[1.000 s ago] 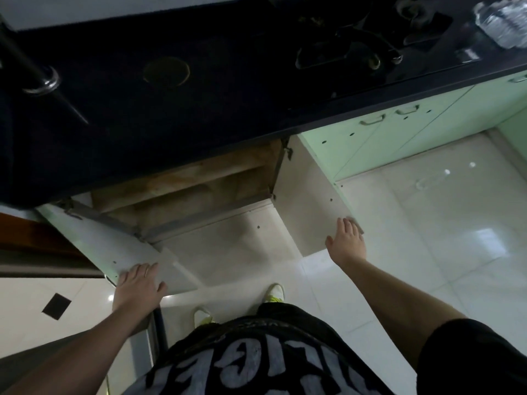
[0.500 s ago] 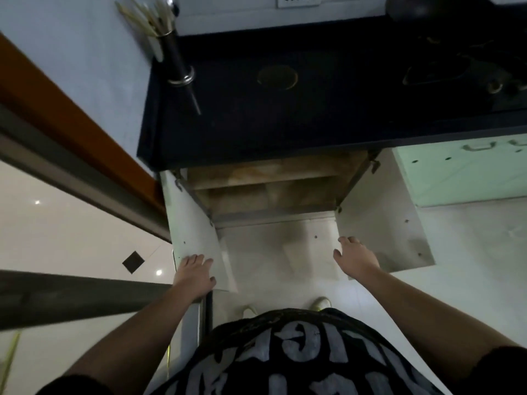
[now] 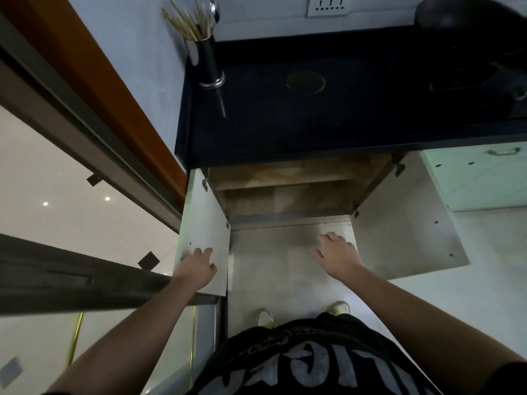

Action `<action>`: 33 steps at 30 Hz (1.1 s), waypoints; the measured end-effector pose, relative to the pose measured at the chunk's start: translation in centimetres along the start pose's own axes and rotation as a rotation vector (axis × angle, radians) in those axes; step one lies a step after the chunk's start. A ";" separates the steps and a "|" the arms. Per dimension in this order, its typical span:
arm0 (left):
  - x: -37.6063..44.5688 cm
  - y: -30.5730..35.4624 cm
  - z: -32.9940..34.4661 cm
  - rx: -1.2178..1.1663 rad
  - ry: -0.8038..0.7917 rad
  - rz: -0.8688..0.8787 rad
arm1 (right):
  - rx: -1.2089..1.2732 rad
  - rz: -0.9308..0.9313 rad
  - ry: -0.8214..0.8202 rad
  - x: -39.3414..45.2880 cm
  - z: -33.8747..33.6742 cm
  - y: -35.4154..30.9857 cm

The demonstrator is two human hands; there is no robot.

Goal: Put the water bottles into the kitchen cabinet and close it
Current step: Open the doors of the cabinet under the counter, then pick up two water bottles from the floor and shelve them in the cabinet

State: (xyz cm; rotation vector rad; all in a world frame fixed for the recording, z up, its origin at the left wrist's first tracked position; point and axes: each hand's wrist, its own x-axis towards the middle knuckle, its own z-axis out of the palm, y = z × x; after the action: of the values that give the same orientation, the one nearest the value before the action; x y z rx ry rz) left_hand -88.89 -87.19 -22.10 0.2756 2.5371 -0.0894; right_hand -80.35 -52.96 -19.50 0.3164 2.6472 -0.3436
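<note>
The kitchen cabinet (image 3: 288, 195) under the dark countertop stands open, its two pale doors swung out toward me. I see wooden shelves inside and no bottles on them. My left hand (image 3: 196, 266) rests flat on the left door (image 3: 204, 223), fingers spread near its lower edge. My right hand (image 3: 338, 255) hovers with fingers apart by the inner edge of the right door (image 3: 405, 235); whether it touches the door I cannot tell. No water bottles are in view.
A dark countertop (image 3: 328, 115) carries a metal utensil holder (image 3: 206, 64) with chopsticks and a black pan (image 3: 467, 27) on the stove at right. Green cabinet doors (image 3: 482, 178) continue to the right. A sliding door frame (image 3: 85, 132) runs along the left. My feet (image 3: 302, 312) stand on pale floor tiles.
The view has swung left and up, so the bottles on the far right counter have dropped out of sight. Both hands have stayed at the door edges, the right hand shifting inward.
</note>
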 end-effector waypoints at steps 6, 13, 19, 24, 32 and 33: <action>0.2 8.5 -4.5 0.013 0.035 0.242 | 0.175 0.098 0.034 -2.8 -0.6 1.6; -3.0 22.1 -8.4 0.051 0.219 0.579 | 0.280 0.166 0.143 -7.0 -2.4 7.9; -6.2 33.7 -7.9 0.059 0.248 0.787 | 0.201 0.207 0.315 -12.7 -3.6 17.0; -8.6 43.8 -5.8 0.143 0.156 0.911 | 0.183 0.356 0.349 -19.0 -2.6 26.0; -12.8 57.9 -1.6 0.274 0.173 1.107 | 0.198 0.584 0.371 -26.9 -0.1 36.6; -13.0 59.1 -1.2 0.295 0.179 1.148 | 0.211 0.600 0.375 -27.3 0.2 37.5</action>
State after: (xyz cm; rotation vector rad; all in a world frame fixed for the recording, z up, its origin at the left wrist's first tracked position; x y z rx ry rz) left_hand -66.21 -31.61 -14.06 1.8312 2.1364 0.0165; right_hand -46.06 -22.16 -14.15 1.3161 2.6952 -0.3879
